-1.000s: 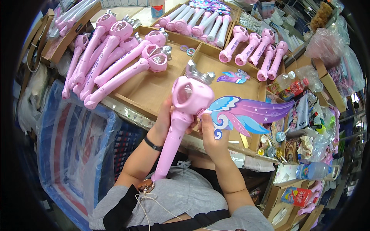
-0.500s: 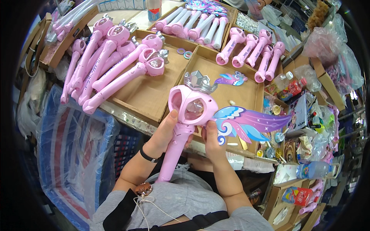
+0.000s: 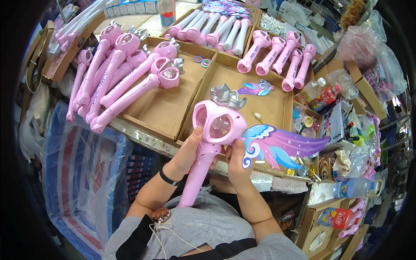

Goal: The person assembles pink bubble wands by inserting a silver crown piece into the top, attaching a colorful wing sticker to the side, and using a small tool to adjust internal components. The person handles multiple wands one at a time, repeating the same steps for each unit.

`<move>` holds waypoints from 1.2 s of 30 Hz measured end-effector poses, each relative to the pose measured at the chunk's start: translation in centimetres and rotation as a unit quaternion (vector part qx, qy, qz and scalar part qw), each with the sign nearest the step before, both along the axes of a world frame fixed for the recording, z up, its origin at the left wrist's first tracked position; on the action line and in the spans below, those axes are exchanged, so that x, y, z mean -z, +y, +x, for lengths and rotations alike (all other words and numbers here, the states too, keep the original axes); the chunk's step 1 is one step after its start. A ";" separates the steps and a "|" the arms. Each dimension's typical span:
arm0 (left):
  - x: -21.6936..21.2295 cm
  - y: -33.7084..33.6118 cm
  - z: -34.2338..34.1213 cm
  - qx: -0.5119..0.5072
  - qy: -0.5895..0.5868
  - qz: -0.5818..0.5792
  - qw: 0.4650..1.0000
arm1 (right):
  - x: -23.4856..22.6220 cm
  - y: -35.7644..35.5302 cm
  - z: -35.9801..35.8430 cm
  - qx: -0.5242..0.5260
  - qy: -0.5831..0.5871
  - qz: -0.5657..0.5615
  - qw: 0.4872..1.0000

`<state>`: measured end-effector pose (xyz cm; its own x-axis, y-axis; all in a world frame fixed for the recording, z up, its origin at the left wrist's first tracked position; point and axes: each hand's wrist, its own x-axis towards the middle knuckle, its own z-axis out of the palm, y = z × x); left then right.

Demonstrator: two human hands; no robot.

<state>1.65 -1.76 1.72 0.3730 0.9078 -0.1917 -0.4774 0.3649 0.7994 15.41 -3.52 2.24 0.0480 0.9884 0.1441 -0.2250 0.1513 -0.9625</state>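
Observation:
A pink toy wand (image 3: 196, 175) with a faceted clear window and a silver crown (image 3: 226, 97) stands tilted in front of me. My left hand (image 3: 185, 155) is closed around its neck, the thumb pressed just below the head. At the right side of the head, my right hand (image 3: 238, 164) pinches the base of a blue, pink and purple wing (image 3: 288, 142). The wing spreads to the right and touches the head; how it joins there is hidden by my fingers. A second, smaller-looking wing (image 3: 255, 88) lies in the cardboard tray (image 3: 271, 113) behind the wand.
Several crowned pink wands (image 3: 125, 82) lie piled at the left. Crownless pink wands (image 3: 273, 52) sit at the back right, beside white-handled pieces (image 3: 212, 32). Tape rolls (image 3: 205, 63) rest in the left tray. Bottles (image 3: 353, 189) and small pots crowd the right. A plastic-covered blue crate (image 3: 86, 173) stands lower left.
The wand and wing have shifted slightly right and down within the view, while the trays and wands behind have slid a little left. Both hands keep the same grip.

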 end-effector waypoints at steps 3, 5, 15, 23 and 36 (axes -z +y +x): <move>0.4 0.1 -0.2 -0.022 0.018 0.015 0.999 | -0.3 1.0 -0.2 0.036 -0.087 -0.009 0.995; 0.6 0.1 -0.7 -0.036 0.009 0.021 0.999 | -1.1 1.5 0.7 -0.040 -0.117 -0.031 0.992; 0.5 -0.2 -0.5 -0.091 0.158 0.201 0.962 | -4.8 5.0 3.9 -0.018 0.121 -0.060 0.991; 1.0 1.3 -1.0 0.112 -0.184 0.021 0.976 | -3.1 6.2 2.3 -0.018 0.168 -0.019 0.986; -1.1 -0.5 -0.1 -0.074 0.081 0.092 0.990 | 1.2 -0.7 0.8 0.022 -0.143 0.024 0.989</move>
<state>1.59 -2.25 2.84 0.2111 0.9753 -0.0653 -0.3747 0.1424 0.9162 16.23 -4.20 1.03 0.0407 0.9780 0.2045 0.0630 0.2018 -0.9774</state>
